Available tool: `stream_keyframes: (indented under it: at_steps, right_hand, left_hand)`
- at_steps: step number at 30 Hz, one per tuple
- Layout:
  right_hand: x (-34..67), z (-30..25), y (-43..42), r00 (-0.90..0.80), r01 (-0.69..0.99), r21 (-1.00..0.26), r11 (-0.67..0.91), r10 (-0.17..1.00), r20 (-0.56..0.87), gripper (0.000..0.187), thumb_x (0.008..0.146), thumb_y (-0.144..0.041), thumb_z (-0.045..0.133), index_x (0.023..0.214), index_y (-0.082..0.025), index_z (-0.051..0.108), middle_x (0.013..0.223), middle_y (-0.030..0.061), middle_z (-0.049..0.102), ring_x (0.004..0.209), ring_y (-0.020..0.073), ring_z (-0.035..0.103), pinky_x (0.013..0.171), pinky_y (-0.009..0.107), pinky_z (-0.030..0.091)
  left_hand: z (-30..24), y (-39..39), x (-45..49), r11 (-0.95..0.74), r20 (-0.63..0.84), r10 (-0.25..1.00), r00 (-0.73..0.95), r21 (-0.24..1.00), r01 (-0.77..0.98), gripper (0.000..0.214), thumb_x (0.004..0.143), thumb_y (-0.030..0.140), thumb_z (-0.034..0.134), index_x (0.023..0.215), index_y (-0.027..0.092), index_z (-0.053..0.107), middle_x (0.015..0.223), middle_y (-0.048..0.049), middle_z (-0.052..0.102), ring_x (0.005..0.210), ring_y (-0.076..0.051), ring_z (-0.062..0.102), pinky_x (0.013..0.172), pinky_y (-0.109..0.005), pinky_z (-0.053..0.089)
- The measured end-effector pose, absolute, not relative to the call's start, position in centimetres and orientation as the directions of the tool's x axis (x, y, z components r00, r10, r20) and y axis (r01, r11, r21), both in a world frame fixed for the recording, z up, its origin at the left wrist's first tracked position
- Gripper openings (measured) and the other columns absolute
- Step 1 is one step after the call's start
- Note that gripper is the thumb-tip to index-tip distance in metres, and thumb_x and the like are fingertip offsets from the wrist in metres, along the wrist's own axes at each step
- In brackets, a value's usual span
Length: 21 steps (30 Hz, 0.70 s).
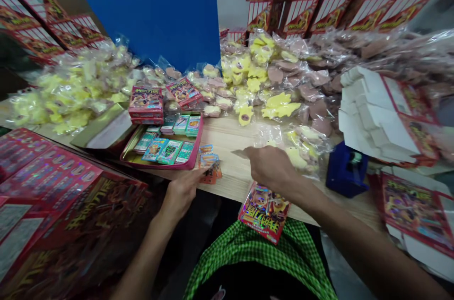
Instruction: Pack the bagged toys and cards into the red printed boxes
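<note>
My right hand [270, 167] hangs over the wooden table [227, 149], pinching a thin grey card [240, 153] at its fingertips. Just beyond it lie clear bags of yellow plush toys [301, 149]. My left hand [180, 194] reaches forward with fingers extended, its tips at or very near a small pile of printed orange cards [209, 164] on the table edge. Nothing shows inside that hand. A red printed box [264, 212] rests on my green checked apron [258, 252] below the table edge, close to my right forearm.
A pink tray of printed cards [159, 145] and stacked red boxes [145, 105] stand left of centre. Bagged plush toys [88, 87] pile up behind. A blue tape dispenser [345, 170] and folded white-and-red cartons [383, 115] sit right; large red cartons [56, 205] fill the lower left.
</note>
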State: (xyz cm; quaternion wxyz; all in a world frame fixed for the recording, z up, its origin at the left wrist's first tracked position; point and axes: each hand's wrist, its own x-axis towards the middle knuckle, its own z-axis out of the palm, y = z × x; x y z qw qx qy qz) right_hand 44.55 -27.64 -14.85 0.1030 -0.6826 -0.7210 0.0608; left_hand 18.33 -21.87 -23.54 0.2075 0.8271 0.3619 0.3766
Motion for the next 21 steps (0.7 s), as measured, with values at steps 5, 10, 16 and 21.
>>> stream_keyframes:
  at_steps: [5,10,16,21]
  right_hand:
    - [46.0,-12.8,-27.9,-0.084,0.730,-0.680,0.074,0.996,0.019,0.026,0.099,-0.013,0.044,0.078,-0.017,0.060,0.073,0.0028,0.066,0.068,0.0144,0.062,0.060,0.023,0.044]
    - [48.8,-12.2,-29.7,0.075,0.713,-0.700,0.042,0.988,0.135,0.019,0.093,-0.006,0.046,0.081,-0.018,0.054,0.072,0.0004,0.061,0.067,0.0143,0.058,0.060,0.024,0.041]
    - [53.5,-13.2,-32.4,0.254,0.845,-0.527,-0.093,0.936,0.243,0.027,0.086,-0.003,0.048,0.107,-0.015,0.059,0.078,0.0026,0.065,0.067,0.0176,0.057,0.064,0.028,0.041]
    - [52.6,-13.7,-34.2,0.150,0.837,-0.541,0.081,0.917,0.370,0.030,0.090,-0.006,0.045,0.113,-0.018,0.061,0.098,0.0056,0.072,0.083,0.0187,0.066,0.074,0.030,0.047]
  left_hand:
    - [-19.7,-23.4,24.1,-0.260,0.255,0.963,0.088,0.964,0.057,0.026,0.086,0.042,0.076,0.090,0.017,0.073,0.074,-0.0010,0.073,0.063,-0.015,0.068,0.063,-0.026,0.059]
    - [-19.1,-23.4,30.4,-0.207,0.200,0.948,0.248,0.978,0.001,0.035,0.079,0.043,0.079,0.099,0.017,0.067,0.085,-0.0015,0.066,0.073,-0.014,0.064,0.063,-0.024,0.053]
    - [-21.4,-23.3,33.3,-0.452,0.076,0.576,0.814,0.859,0.240,0.028,0.084,0.040,0.071,0.105,0.021,0.069,0.100,-0.0057,0.063,0.090,-0.021,0.061,0.075,-0.031,0.051]
    - [-19.6,-24.2,32.3,-0.403,0.086,0.560,0.824,0.897,0.180,0.013,0.088,0.031,0.065,0.082,0.020,0.064,0.086,-0.0023,0.061,0.082,-0.019,0.059,0.074,-0.030,0.048]
